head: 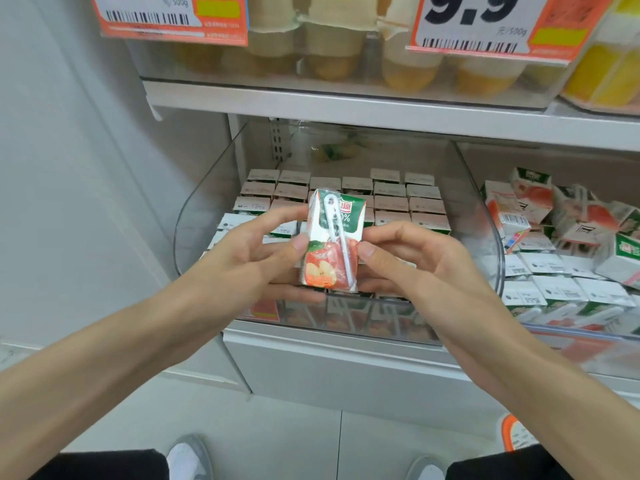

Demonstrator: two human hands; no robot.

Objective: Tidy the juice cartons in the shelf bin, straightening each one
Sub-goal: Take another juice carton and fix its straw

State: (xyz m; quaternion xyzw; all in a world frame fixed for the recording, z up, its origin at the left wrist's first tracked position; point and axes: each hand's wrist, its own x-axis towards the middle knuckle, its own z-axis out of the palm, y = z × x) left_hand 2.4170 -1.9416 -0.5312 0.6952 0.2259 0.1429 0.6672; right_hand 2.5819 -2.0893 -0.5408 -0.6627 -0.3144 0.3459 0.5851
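**Room above the rows, walls either side**

The red-and-green apple juice carton fills the gap between the left grip and right grip. Beyond them, free air lies between the packed rows of white-topped juice cartons and the white shelf board above. The clear plastic shelf bin walls that space left and right; its low front lip runs just beneath the grips.

Illumination bright, even and diffuse, shadows faint; wide-angle distortion bows the shelf edge across the upper frame; price tags at top slightly blurred; pale reflections haze the bin wall, centre left.
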